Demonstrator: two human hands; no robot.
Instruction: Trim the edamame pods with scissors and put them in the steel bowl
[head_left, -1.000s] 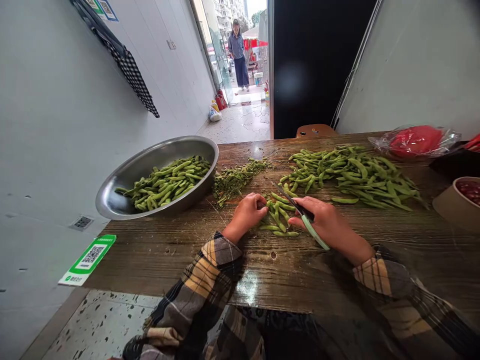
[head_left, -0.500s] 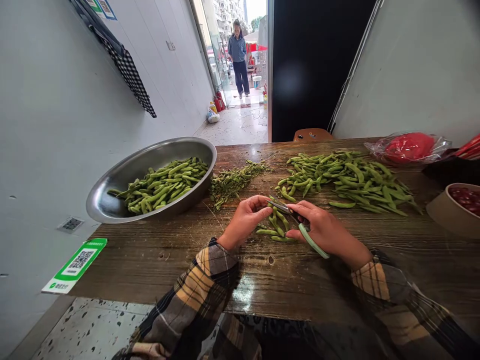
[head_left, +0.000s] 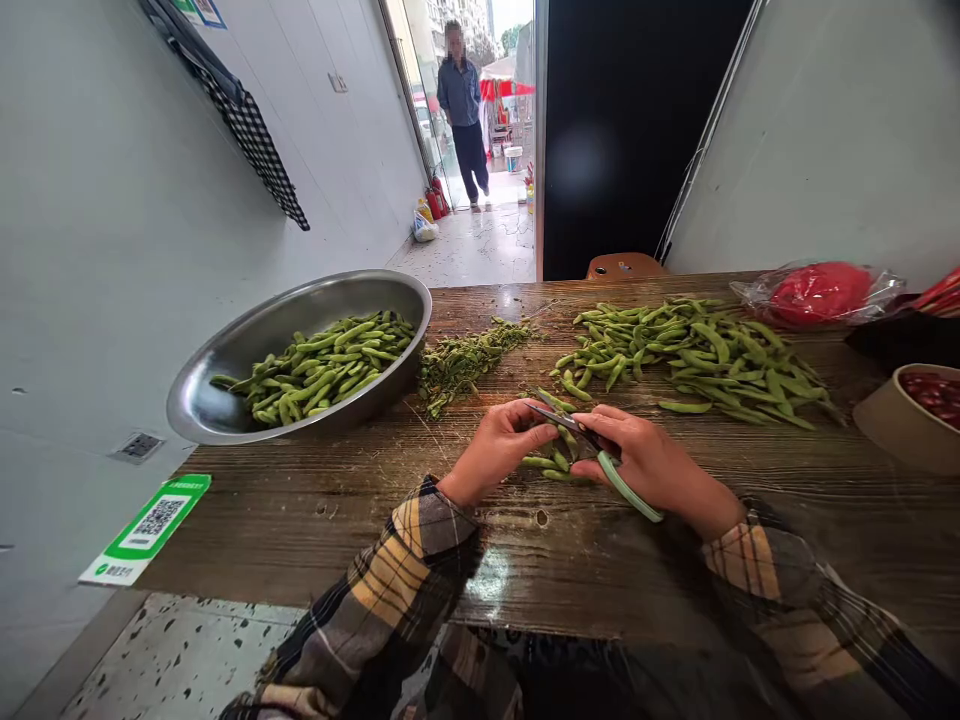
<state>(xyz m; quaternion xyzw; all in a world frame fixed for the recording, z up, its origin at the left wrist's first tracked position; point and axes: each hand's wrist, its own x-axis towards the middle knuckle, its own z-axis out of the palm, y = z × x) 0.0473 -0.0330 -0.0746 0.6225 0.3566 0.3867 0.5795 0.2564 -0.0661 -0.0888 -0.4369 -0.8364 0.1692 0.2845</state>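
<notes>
Dark wooden planks make up the table (head_left: 300, 520) we work at, with a person (head_left: 461, 110) standing in the bright doorway far behind it. Our landmark is the steel bowl (head_left: 225, 400), half full of pods, at the table's wall-side edge. Just beside the bowl lies a heap of trimmings (head_left: 465, 360). Beyond that, well apart from the bowl, spreads the big pile of edamame (head_left: 697, 355).

Our hands meet near the bowl, on its trimmings side. Our right hand (head_left: 652, 465) has its grip closed around the green handles of the scissors (head_left: 592, 445). The blades look nearly closed and point back toward the bowl. Our left hand (head_left: 499, 445), the one nearer the bowl, keeps a narrow grip. Its fingertips pinch an edamame pod (head_left: 551, 432) right at the blade tips. The pod is mostly hidden, so we cannot tell how its long axis meets the blades. A few loose pods (head_left: 540, 462) lie on the table under both hands.
</notes>
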